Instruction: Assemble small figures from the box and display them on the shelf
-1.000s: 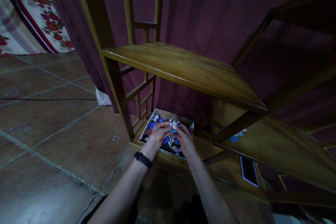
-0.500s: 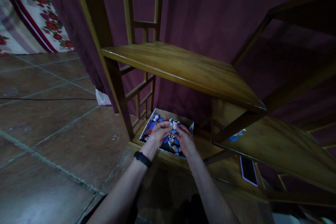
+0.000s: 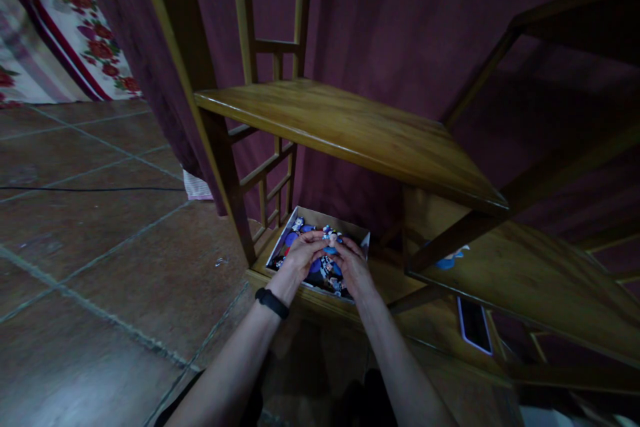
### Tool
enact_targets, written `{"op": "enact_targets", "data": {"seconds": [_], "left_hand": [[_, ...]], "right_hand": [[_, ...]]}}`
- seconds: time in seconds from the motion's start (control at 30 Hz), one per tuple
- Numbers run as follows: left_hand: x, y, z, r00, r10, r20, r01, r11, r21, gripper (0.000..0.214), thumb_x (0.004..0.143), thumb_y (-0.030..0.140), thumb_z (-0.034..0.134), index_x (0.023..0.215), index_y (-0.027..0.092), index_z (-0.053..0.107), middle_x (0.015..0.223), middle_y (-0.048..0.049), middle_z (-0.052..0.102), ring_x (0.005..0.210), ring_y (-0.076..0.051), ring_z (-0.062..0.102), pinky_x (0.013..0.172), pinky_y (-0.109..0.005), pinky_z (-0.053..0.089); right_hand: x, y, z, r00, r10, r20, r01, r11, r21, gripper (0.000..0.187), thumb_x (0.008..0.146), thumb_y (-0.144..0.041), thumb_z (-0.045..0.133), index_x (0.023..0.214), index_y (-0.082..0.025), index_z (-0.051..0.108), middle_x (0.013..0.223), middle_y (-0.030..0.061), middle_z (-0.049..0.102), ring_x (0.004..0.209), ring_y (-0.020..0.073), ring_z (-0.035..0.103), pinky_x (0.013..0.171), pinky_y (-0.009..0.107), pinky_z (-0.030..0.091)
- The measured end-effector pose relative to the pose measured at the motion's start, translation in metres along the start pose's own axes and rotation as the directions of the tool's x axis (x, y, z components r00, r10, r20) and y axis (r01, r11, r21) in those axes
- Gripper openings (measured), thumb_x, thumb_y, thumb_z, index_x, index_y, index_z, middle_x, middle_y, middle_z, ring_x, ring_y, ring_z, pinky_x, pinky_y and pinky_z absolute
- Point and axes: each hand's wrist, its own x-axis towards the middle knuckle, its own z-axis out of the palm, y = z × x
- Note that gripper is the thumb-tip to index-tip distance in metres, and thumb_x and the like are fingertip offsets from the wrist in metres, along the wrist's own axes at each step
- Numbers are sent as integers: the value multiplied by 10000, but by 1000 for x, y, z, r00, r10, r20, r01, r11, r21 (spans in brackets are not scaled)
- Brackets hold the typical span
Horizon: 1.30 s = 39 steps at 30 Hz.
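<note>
Between my two hands is a small figurine (image 3: 332, 238) with a blue round base, held upright above an open box. My left hand (image 3: 306, 253) grips its left side with closed fingers. On the other side, my right hand (image 3: 353, 263) pinches it near the base. Below them the cardboard box (image 3: 367, 240) holds several more figurines (image 3: 330, 273) with purple, blue and white parts. My hands hide part of the box's contents. A dark band (image 3: 272, 303) is around my left wrist.
The box stands on the bottom board of a wooden shelf unit, under a wooden shelf (image 3: 340, 127). Another blue-based figurine (image 3: 451, 258) is partly behind a slanting post on the right. A phone (image 3: 474, 324) lies lower right. A dark cable (image 3: 90, 189) crosses the tiled floor.
Almost nothing differs. The figurine is still between both hands above the box, at most slightly turned.
</note>
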Motion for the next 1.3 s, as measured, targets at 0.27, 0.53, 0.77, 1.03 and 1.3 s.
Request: {"op": "enact_targets", "data": {"seconds": [0.27,0.53,0.77,1.03,1.3], "left_hand": [[3,-3,-2,999,19,45,-18,999,-28,279,542,84,786,802,100,685,774,-74,710,674,-141,653,636,-220,517],[-1,4,2,998,-23,54,25,999,-40,271,538,8,756,787,104,706,760,-65,714,660,-128,650,660,-213,517],[0,2,1,998,-43,45,45,998,-36,272,547,-23,726,784,106,699,749,-62,712,651,-129,651,651,-214,521],[0,1,-1,1000,-11,16,12,997,-75,174,638,27,685,792,107,686,771,-66,703,683,-119,649,649,-195,525],[2,-2,-4,1000,-19,-16,18,998,-62,185,623,-13,663,765,105,669,751,-62,694,664,-126,649,640,-211,536]], "right_hand": [[3,-3,-4,1000,8,28,-7,999,-40,234,638,-253,744,862,-197,702,960,30,694,896,167,624,751,267,506],[9,2,-13,1000,10,21,-10,1000,-9,221,616,-204,733,835,-192,703,944,28,702,880,169,635,758,282,519],[8,1,-12,999,31,-18,-31,1000,8,210,600,-153,706,807,-187,688,916,26,703,876,170,635,751,281,521],[7,0,-10,998,46,-47,-43,997,59,175,627,-174,692,799,-181,658,893,29,701,836,164,649,765,298,523],[9,5,-13,998,35,-44,-34,999,35,182,627,-160,681,805,-189,654,878,20,701,803,161,652,735,298,523]]}}
